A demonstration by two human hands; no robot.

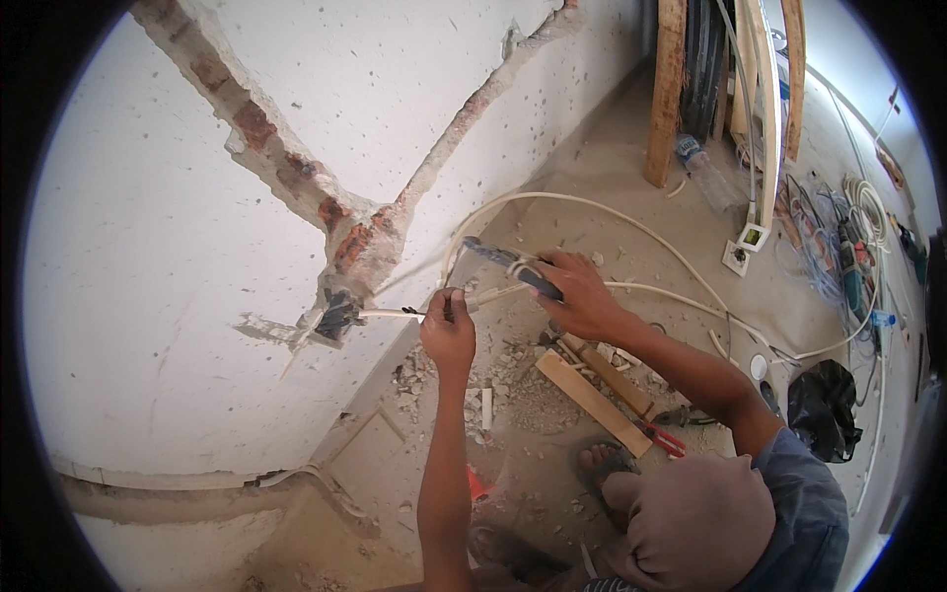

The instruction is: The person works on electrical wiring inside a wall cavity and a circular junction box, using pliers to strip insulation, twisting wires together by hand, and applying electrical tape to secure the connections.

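My left hand (pixel 449 331) is closed in a pinch around a white cable (pixel 383 313) coming out of a hole low in the wall. Beside the fingers, a short dark bit shows on that cable. In my right hand (pixel 582 294) is a pair of pliers (pixel 485 251) with dark handles, its jaws pointing left and up, apart from the left hand. A dark wall box (pixel 340 314) with loose wires sits where two chased grooves meet. Behind and beneath the pliers, a long white cable (pixel 612 209) loops over the floor.
Broken plaster (pixel 523 395) litters the floor below my hands, with a wooden board (pixel 592 403) and a red-handled tool (pixel 663 439) on it. Right of these lies a black plastic bag (pixel 827 409). Timber planks (pixel 666 99), a plastic bottle (pixel 705 170) and coiled cable (pixel 868 212) are farther off.
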